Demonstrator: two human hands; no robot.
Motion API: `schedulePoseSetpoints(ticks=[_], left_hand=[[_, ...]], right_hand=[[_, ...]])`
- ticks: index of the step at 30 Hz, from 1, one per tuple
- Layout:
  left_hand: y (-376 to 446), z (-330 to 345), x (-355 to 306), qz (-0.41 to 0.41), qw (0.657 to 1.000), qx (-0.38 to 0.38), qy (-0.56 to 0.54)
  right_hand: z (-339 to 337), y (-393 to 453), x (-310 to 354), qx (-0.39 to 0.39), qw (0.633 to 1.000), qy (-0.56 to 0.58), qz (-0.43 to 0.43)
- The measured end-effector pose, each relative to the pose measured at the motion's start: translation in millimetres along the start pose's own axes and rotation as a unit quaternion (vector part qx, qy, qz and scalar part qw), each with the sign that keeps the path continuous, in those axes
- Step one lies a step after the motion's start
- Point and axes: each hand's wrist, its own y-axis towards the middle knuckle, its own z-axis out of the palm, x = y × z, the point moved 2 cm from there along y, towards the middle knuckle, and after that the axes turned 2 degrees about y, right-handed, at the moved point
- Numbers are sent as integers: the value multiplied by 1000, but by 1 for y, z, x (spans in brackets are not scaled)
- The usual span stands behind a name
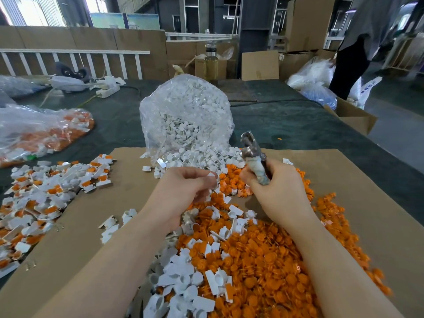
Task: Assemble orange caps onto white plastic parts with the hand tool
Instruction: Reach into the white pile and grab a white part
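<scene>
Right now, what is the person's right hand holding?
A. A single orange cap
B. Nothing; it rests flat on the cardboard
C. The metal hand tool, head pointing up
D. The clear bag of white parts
C: the right hand is wrapped around the handle of the hand tool, whose metal head points up, while the left hand pinches a small white part.

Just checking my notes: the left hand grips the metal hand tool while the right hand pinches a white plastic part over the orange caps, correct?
The hands are swapped. In the head view the right hand grips the hand tool, and the left hand pinches the white plastic part, over the orange caps.
</scene>
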Motion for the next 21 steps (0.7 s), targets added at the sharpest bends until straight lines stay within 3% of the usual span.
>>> schedulePoseSetpoints(ticks=[4, 7, 21], left_hand=[[-6, 8, -3, -20, 994, 4, -107], [-9, 13, -3, -20, 991, 8, -135], [-20, 27, -2, 7, 977, -33, -209]], right_hand=[[3, -5, 10, 6, 991, 136, -7], [7, -8, 14, 5, 985, 173, -23], [15, -11, 10, -79, 991, 71, -82]])
